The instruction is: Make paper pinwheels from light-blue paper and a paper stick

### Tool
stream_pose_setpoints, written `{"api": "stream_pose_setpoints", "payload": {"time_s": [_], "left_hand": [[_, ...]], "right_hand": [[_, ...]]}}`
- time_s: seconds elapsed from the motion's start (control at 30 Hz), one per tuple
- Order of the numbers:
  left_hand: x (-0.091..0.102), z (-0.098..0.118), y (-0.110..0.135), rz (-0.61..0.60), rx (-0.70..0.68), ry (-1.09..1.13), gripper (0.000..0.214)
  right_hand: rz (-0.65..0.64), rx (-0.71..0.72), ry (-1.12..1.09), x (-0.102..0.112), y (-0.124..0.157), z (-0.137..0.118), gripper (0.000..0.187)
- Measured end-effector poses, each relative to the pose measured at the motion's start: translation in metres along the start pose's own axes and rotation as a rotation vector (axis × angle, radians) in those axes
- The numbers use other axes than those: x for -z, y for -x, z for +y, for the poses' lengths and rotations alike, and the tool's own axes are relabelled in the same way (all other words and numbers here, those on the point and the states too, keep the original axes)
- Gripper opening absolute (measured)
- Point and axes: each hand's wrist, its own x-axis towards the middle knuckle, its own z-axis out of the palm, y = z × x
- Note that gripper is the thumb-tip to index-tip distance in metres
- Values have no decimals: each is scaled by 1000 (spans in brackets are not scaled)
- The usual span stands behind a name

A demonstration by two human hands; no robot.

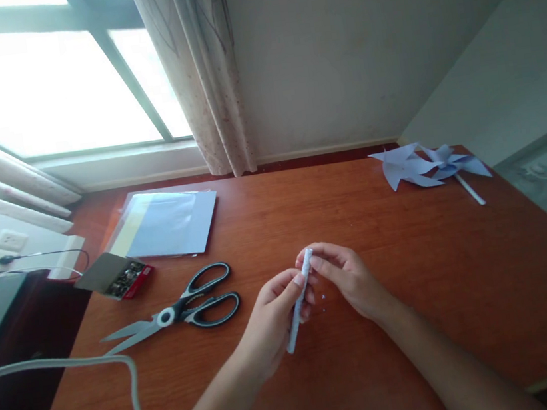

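A thin white rolled paper stick (297, 323) is held at a slant above the middle of the table. My left hand (280, 308) is closed around its middle, with the thumb lying along it. At the stick's upper end, my right hand (344, 276) pinches with thumb and fingertips. Tiny pale scraps (323, 296) lie on the wood just below the right hand. To the left of my hands rest large scissors (167, 317) with black and grey handles, their blades slightly apart.
On the brown table (467, 300), paper pinwheels (414, 166) lie at the back right, one with a white stick. A packet of paper sheets (169, 222) is at the back left, near an opened small box (129, 278). A white cable (135, 391) crosses the lower left.
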Motion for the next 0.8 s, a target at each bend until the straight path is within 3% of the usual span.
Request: {"api": "stream_pose_setpoints", "payload": {"time_s": [0.8], "left_hand": [[0,-3,0,-22,91,-7,25]], "right_hand": [[-2,-108,-45,3,2,1,25]]}}
